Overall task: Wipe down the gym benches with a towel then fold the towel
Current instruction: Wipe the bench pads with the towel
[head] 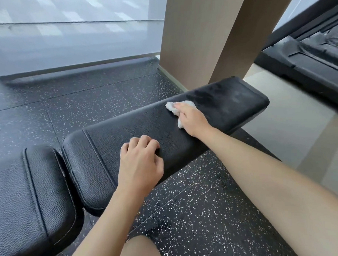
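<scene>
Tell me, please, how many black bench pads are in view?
2. The long pad runs across the middle, under both hands; the shorter seat pad sits at lower left, across a narrow gap. More pads may lie outside the frame.

towel (180, 109) mostly hidden under right hand (191, 118), seat pad (30, 193) cut off left

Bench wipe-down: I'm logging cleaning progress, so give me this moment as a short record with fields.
bench: black padded bench, long pad beside a second pad
towel: white towel, bunched on the long pad
right hand: right hand presses the towel near the far end
left hand: left hand rests on the pad's near edge
floor: speckled floor
</scene>
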The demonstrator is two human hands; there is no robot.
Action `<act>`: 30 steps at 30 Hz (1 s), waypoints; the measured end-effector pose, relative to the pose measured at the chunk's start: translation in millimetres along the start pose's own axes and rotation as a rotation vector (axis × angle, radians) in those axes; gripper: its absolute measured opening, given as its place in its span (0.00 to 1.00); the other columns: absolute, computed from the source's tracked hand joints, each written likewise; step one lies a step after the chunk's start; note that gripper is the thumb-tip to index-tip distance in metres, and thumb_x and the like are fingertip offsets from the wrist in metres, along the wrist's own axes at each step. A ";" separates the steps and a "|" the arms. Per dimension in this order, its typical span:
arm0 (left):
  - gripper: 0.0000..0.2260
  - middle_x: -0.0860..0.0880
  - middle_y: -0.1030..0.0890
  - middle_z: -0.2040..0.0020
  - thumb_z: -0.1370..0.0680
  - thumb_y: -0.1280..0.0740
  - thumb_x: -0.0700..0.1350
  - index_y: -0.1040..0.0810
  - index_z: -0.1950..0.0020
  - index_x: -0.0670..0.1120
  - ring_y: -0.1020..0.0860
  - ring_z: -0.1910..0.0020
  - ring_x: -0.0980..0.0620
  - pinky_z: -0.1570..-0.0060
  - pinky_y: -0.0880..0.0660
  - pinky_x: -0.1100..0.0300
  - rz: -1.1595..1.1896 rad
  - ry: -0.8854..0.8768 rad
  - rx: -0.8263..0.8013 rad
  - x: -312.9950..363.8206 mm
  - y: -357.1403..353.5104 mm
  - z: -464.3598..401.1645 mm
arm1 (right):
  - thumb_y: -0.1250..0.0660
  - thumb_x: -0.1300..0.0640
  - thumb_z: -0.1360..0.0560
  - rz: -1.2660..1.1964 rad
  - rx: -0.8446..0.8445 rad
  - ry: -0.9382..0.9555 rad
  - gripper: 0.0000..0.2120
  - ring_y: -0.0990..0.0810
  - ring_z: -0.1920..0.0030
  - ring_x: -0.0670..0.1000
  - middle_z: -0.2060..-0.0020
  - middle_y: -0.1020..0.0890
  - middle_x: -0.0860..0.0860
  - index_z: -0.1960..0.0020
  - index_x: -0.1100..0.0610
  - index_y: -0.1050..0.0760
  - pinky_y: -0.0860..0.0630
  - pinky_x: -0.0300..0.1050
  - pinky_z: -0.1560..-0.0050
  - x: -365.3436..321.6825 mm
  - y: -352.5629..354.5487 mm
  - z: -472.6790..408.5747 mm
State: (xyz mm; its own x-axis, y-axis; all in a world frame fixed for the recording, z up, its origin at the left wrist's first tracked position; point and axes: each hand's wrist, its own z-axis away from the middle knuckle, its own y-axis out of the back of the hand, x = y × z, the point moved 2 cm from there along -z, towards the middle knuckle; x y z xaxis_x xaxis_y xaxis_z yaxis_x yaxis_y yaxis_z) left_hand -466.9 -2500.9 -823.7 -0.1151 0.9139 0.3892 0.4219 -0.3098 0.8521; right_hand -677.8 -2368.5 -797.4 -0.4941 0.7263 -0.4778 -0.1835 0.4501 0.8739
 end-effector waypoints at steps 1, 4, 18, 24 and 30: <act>0.09 0.54 0.22 0.47 0.28 0.33 0.46 0.20 0.48 0.51 0.27 0.45 0.46 0.42 0.31 0.48 0.002 -0.006 0.000 -0.1 -0.9 0.1 | 0.44 0.63 0.18 -0.014 0.001 0.007 0.22 0.35 0.22 0.48 0.25 0.28 0.49 0.25 0.56 0.28 0.45 0.42 0.21 -0.1 -0.6 3.3; 0.10 0.55 0.22 0.46 0.27 0.33 0.46 0.20 0.47 0.53 0.27 0.44 0.47 0.40 0.30 0.48 0.026 0.007 0.000 -0.7 -0.3 2.4 | 0.44 0.65 0.18 -0.061 -0.082 0.127 0.23 0.37 0.22 0.47 0.24 0.29 0.49 0.25 0.57 0.28 0.48 0.37 0.21 -1.1 -1.7 38.7; 0.12 0.58 0.21 0.44 0.27 0.35 0.47 0.18 0.45 0.53 0.24 0.43 0.49 0.40 0.26 0.47 -0.036 0.081 0.000 15.4 4.3 -2.3 | 0.43 0.63 0.18 -0.052 -0.200 0.327 0.22 0.35 0.22 0.54 0.24 0.29 0.55 0.25 0.59 0.29 0.47 0.43 0.22 29.7 6.3 -57.1; 0.18 0.51 0.23 0.38 0.27 0.35 0.50 0.21 0.38 0.48 0.27 0.38 0.45 0.34 0.30 0.51 -0.153 0.318 0.031 17.6 7.5 -4.2 | 0.44 0.61 0.25 -0.044 -0.376 0.693 0.24 0.29 0.29 0.60 0.31 0.24 0.57 0.30 0.62 0.25 0.37 0.57 0.26 -32.2 -26.6 8.0; 0.19 0.50 0.23 0.37 0.27 0.36 0.49 0.21 0.37 0.48 0.26 0.38 0.45 0.33 0.30 0.50 -0.203 0.319 -0.001 22.1 7.7 -7.4 | 0.44 0.64 0.19 -0.075 -0.380 0.712 0.24 0.41 0.20 0.51 0.22 0.34 0.52 0.22 0.59 0.33 0.55 0.37 0.20 61.3 15.4 13.5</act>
State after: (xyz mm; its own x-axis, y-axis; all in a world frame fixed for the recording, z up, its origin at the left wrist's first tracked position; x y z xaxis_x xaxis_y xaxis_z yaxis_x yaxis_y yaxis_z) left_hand -472.8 -2485.0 -806.0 -0.4706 0.8293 0.3012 0.3606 -0.1308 0.9235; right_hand -699.4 -2310.1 -814.5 -0.8680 0.1387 -0.4768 -0.4504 0.1841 0.8736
